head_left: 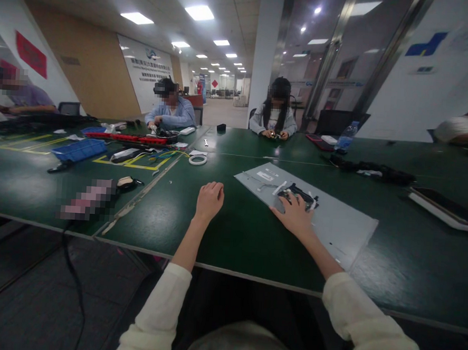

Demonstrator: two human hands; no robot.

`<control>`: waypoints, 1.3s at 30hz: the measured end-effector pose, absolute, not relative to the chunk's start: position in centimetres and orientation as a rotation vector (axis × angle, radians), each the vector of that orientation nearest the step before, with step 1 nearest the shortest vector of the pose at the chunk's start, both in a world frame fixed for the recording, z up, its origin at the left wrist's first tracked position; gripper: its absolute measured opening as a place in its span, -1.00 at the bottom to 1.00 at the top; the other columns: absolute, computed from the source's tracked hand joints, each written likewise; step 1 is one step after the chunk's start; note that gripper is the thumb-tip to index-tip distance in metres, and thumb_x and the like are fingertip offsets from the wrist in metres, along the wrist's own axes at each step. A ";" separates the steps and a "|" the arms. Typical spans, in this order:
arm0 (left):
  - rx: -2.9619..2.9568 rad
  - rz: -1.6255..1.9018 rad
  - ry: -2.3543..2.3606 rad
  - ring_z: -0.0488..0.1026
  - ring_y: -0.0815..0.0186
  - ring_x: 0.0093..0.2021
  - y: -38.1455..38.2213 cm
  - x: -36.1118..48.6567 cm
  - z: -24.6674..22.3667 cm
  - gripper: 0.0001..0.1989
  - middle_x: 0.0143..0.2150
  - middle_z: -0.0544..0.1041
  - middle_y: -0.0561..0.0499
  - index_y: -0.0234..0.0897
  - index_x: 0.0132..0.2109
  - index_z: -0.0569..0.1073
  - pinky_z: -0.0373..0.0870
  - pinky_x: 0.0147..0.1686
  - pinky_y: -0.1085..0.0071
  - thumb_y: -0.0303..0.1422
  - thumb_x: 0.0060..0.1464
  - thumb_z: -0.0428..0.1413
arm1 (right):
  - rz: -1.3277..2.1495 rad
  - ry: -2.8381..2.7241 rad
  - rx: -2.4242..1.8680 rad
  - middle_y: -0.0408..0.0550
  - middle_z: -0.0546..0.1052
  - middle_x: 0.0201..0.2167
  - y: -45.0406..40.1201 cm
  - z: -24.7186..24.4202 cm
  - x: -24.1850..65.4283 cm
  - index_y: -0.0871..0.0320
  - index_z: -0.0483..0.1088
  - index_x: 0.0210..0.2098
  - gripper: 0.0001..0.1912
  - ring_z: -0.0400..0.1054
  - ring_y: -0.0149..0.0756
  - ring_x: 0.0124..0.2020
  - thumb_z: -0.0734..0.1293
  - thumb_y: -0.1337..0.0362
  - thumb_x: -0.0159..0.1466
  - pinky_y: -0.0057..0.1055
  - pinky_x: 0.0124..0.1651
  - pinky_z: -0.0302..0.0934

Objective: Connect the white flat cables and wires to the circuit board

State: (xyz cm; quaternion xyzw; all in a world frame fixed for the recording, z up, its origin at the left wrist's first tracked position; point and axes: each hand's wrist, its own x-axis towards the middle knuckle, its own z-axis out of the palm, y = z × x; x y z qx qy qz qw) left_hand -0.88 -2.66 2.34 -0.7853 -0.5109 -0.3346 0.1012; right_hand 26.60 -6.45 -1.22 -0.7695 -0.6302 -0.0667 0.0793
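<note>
My left hand is held over the green table with its fingers curled closed. Its palm side is hidden, so whether anything is inside it I cannot make out. To the right, my right hand has its fingers spread over a small black and green electronic part and appears to touch it. That part lies on a flat grey panel, which is turned at an angle on the table. Thin pale wires run across the panel near its white labels.
Left of me are a blue bin, a white tape roll and coloured wires. A water bottle, a black cable bundle and a tablet-like device lie right. Several people sit around the table.
</note>
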 end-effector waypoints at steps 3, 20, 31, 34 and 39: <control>-2.330 -0.981 -1.503 0.34 0.29 -0.23 -2.7 -0.8 2.3 -0.85 -0.30 0.42 -0.02 -0.27 -0.26 0.35 0.20 -0.21 0.36 -0.46 0.14 -0.11 | -0.180 -1.735 -2.388 0.02 -0.04 0.24 -6.1 -1.4 28.2 -0.01 0.16 0.14 -0.35 -0.31 0.11 0.22 -0.06 -0.18 0.20 0.34 -0.02 -0.18; -2.545 -0.807 -1.391 0.33 0.35 -0.27 -2.9 -0.3 1.8 -0.84 -0.30 0.40 0.00 -0.28 -0.26 0.34 0.21 -0.24 0.40 -0.48 0.14 -0.13 | -0.226 -1.052 -2.641 0.31 -0.10 0.22 -5.2 -3.0 39.5 0.29 0.24 0.08 -0.29 -0.49 0.28 0.18 0.00 -0.12 0.19 0.30 -0.06 -0.27; -2.661 -0.663 -1.330 0.34 0.36 -0.26 -2.9 -0.2 1.6 -0.83 -0.31 0.40 0.01 -0.28 -0.27 0.35 0.22 -0.23 0.40 -0.48 0.14 -0.14 | -0.250 -0.932 -2.689 0.30 -0.07 0.21 -5.0 -3.5 42.6 0.26 0.25 0.08 -0.25 -0.51 0.26 0.19 -0.04 -0.16 0.18 0.31 -0.05 -0.33; -2.695 -0.649 -1.323 0.34 0.37 -0.26 -2.9 -0.1 1.5 -0.82 -0.30 0.41 0.01 -0.28 -0.25 0.35 0.22 -0.21 0.40 -0.48 0.14 -0.14 | -0.252 -0.916 -2.703 0.27 -0.07 0.22 -4.9 -3.8 43.4 0.24 0.24 0.09 -0.21 -0.51 0.28 0.19 -0.09 -0.20 0.16 0.33 -0.06 -0.32; -2.716 -0.641 -1.326 0.34 0.38 -0.25 -3.1 -0.2 1.6 -0.82 -0.29 0.41 0.02 -0.28 -0.24 0.35 0.22 -0.20 0.41 -0.47 0.15 -0.14 | -0.251 -0.901 -2.712 0.22 -0.06 0.23 -4.9 -3.8 44.3 0.21 0.24 0.09 -0.19 -0.48 0.25 0.20 -0.14 -0.21 0.15 0.36 -0.06 -0.29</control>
